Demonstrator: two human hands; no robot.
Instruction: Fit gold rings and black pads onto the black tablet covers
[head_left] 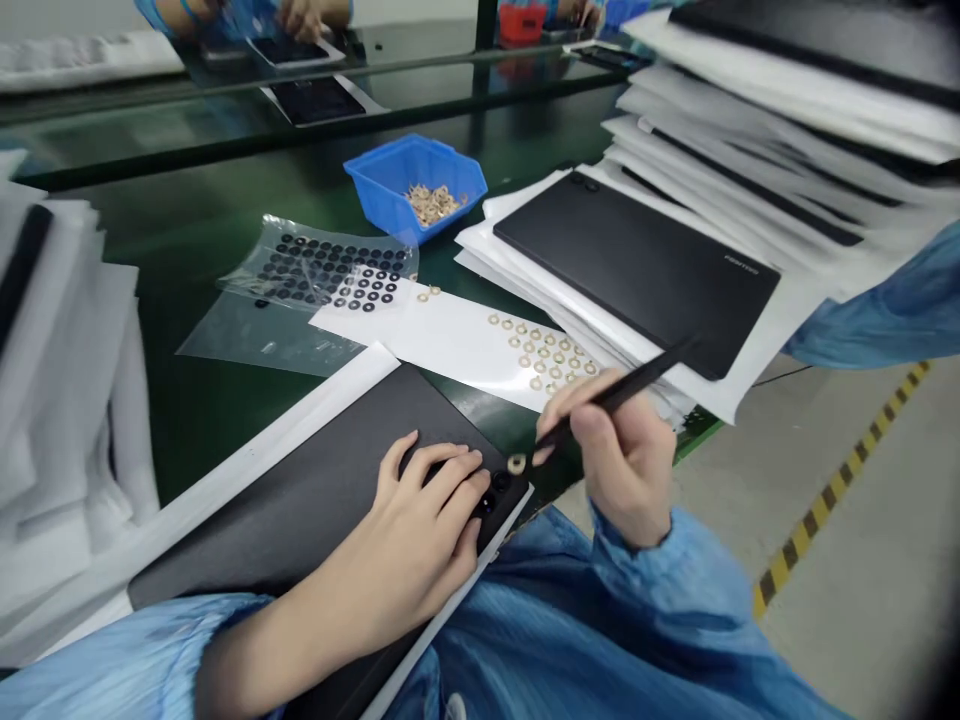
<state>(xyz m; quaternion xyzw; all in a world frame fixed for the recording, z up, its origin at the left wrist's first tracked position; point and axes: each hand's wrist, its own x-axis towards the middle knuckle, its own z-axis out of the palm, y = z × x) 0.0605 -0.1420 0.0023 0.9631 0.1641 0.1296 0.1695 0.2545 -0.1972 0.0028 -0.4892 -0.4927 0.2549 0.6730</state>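
Note:
My left hand (420, 510) lies flat on a black tablet (300, 470), its fingertips beside the tablet's camera lenses (491, 495) at the corner. My right hand (619, 460) grips black tweezers (615, 395), whose tips hold a small gold-coloured ring (516, 463) just off that corner. The ring and lenses are apart. Further gold rings (544, 350) lie on a white backing sheet (450, 340). Black rings (322, 270) sit on a clear plastic sheet (247, 335) beyond it.
A blue plastic bin (412, 185) of loose gold rings stands on the green bench (195, 220). Stacks of white-wrapped tablets (637, 270) rise at right, and white foam sheets (60, 350) at left. A co-worker's hands (300, 15) work across a glass divider (315, 85).

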